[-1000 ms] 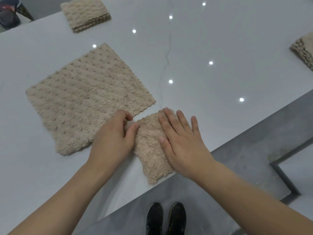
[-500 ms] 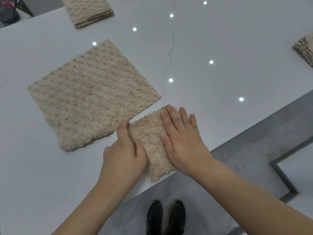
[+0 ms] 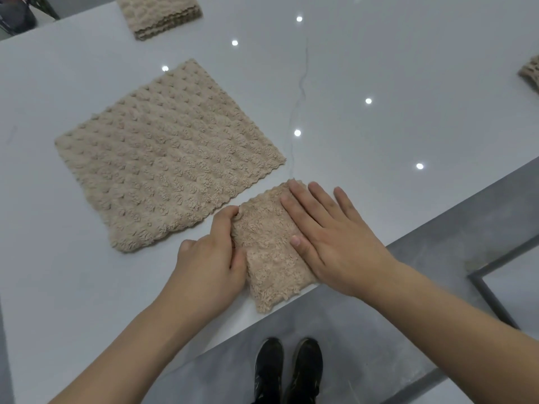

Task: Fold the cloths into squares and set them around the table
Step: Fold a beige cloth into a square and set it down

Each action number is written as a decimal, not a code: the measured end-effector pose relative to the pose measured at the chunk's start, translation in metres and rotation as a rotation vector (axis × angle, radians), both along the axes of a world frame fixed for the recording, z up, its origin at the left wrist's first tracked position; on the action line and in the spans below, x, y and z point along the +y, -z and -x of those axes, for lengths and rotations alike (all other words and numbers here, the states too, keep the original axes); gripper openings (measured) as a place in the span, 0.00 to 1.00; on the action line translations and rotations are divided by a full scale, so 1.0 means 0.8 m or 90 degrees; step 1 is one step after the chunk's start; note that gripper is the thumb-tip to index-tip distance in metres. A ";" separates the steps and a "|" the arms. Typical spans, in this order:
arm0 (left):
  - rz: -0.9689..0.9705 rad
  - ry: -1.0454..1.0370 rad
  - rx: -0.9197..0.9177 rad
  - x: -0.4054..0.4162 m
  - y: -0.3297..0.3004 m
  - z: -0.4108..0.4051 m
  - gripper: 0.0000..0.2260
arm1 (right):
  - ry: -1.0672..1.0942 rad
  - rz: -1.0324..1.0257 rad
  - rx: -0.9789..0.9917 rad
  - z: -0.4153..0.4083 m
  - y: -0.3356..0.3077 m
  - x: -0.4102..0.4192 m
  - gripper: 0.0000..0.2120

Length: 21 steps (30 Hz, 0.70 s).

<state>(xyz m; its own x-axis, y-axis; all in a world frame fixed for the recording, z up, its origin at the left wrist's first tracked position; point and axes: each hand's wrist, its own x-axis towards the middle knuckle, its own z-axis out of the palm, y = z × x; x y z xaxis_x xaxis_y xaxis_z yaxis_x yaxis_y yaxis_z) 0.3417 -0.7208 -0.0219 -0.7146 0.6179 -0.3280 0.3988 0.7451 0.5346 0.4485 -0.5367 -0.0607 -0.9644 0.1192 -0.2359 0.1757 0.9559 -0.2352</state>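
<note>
At the near edge of the table [image 3: 379,68], a small beige folded cloth [image 3: 271,258] is being squared off, its nearest corner hanging a little past the edge above a pair of dark shoes [image 3: 287,371] on the grey floor; to my eye this is the finishing of one fold, the tidying and flattening before the piece is left where it lies or carried to its place. The right hand [image 3: 329,234] lies flat on the cloth's right half, fingers straight and spread, pointing away from the body, pressing the layers down and grasping nothing. The left hand [image 3: 215,255] sits against the cloth's left edge with its fingers curled, the thumb and forefinger seeming to pinch or tuck that edge; how much fabric sits between them I cannot tell. Both forearms come in from the near side and meet over the cloth. The next move likely calls for letting go without disturbing the layers, perhaps drawing the piece fully onto the table, then reaching for the open cloth [image 3: 163,158], which lies spread flat just beyond and to the left, its near corner almost touching the folded one. Farther off, a folded stack [image 3: 159,14] rests at the far left edge and another folded piece [image 3: 529,72] shows at the right border, so some placing around the table looks done already
</note>
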 end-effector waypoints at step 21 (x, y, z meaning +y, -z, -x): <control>-0.020 0.010 -0.004 -0.004 0.008 0.000 0.25 | 0.285 0.188 -0.083 0.018 -0.051 -0.001 0.14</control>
<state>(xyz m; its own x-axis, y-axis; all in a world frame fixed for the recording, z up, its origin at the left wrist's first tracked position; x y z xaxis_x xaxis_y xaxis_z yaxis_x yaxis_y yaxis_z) 0.3416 -0.7242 -0.0284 -0.7030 0.6390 -0.3124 0.4067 0.7214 0.5604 0.4341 -0.5378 -0.0201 -0.7953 0.4222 -0.4350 0.5956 0.6776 -0.4314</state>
